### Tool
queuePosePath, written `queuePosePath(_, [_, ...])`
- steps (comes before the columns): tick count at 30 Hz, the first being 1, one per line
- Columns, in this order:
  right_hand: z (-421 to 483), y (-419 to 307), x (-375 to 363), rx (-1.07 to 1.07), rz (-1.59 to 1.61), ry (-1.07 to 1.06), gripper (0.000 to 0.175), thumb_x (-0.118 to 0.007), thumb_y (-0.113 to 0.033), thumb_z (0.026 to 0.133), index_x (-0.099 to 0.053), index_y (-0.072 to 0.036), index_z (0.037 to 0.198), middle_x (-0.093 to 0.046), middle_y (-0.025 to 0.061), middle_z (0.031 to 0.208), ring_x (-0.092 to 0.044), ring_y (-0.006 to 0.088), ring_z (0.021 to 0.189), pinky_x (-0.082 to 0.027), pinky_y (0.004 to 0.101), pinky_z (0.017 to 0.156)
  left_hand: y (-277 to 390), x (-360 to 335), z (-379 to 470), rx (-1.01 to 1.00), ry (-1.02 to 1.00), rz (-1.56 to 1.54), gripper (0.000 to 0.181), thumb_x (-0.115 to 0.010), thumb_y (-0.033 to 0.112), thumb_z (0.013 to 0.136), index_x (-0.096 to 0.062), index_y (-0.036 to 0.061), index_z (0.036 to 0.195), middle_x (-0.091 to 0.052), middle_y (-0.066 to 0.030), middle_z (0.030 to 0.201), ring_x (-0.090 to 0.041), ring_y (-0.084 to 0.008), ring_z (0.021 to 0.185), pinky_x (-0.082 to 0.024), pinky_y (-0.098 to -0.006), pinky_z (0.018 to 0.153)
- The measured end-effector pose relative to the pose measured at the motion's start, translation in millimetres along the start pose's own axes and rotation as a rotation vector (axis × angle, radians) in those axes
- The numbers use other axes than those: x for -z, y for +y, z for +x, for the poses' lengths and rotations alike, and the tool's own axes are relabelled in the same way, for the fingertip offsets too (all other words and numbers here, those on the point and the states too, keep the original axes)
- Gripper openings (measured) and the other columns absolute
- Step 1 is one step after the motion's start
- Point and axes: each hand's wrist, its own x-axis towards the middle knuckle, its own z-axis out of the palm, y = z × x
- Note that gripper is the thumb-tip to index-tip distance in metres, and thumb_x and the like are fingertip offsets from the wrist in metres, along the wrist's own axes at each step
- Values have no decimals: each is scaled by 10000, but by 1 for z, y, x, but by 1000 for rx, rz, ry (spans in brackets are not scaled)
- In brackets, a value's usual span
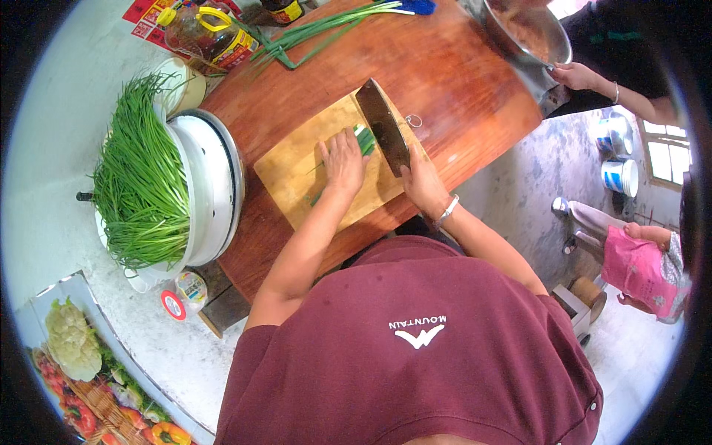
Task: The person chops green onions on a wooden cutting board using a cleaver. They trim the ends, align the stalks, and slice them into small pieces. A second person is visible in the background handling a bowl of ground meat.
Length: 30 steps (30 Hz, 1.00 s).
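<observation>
A wooden cutting board [289,161] lies on the reddish wooden table. My left hand [342,161] presses down on a short bundle of green scallions [364,140], whose cut ends poke out past my fingers. Some green pieces show beneath that wrist. My right hand [421,179] grips a cleaver [384,127] by its handle, which is mostly hidden in the fist. The dark, broad blade stands just right of the bundle, over the board; whether its edge touches the board I cannot tell.
At left, a white basin [194,206] is heaped with long green chives [147,183]. Loose scallions [317,36] lie at the table's far side beside an oil jug [208,41]. A small ring [414,120] sits right of the board. Another person's hand [575,75] holds a metal bowl [531,33].
</observation>
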Motion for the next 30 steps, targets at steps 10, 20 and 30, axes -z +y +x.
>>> queuePosePath(10, [3,-18,16,92,-255,-133,344,-447,-31,767,-384,4,1104,-563,239,675,-569,394,644,-437,462,552,-2,-23,-3,-58,161,70,601,-613,213,764,-351,-48,1238,-462,-151,1099,-424,-292,1057,-284,-428,917])
queuePosePath(20, [5,-12,11,18,-357,-87,355,-408,-50,793,-372,-22,1145,-600,212,709,-603,358,663,-471,434,559,-11,-37,3,-108,207,-23,587,-591,159,776,-323,-53,1252,-457,-189,1112,-432,-326,1050,-319,-423,904])
queuePosePath(30, [-6,-12,13,-15,-196,-70,362,-445,-28,752,-399,-23,1112,-559,234,657,-566,392,631,-432,468,539,-13,-26,-2,-81,46,68,514,-509,157,821,-340,-31,1268,-427,-150,1213,-399,-289,1117,-285,-397,951])
